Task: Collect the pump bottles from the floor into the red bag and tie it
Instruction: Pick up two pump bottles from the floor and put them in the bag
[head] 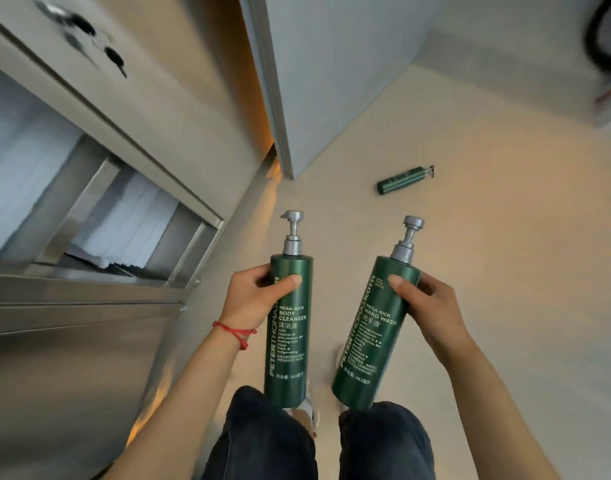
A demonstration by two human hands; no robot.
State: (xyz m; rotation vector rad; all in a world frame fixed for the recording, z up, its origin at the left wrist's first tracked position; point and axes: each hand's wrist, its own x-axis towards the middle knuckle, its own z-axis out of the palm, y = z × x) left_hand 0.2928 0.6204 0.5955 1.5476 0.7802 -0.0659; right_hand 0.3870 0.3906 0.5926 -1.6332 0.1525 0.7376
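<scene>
From the head camera, the left hand (pixel 252 296) grips a green body cleanser pump bottle (pixel 287 327) near its shoulder, thumb across the front, pump pointing away. A red string bracelet (pixel 235 332) circles that wrist. The right hand (pixel 422 306) grips a green hand wash pump bottle (pixel 375 336) the same way, tilted slightly to the right. Both bottles are held above the person's dark trousers (pixel 262 441). A third green pump bottle (pixel 402 180) lies on its side on the beige floor (pixel 487 271), well apart, near a grey cabinet corner (pixel 290 140). A steel counter (pixel 72 341) stands at the left.
</scene>
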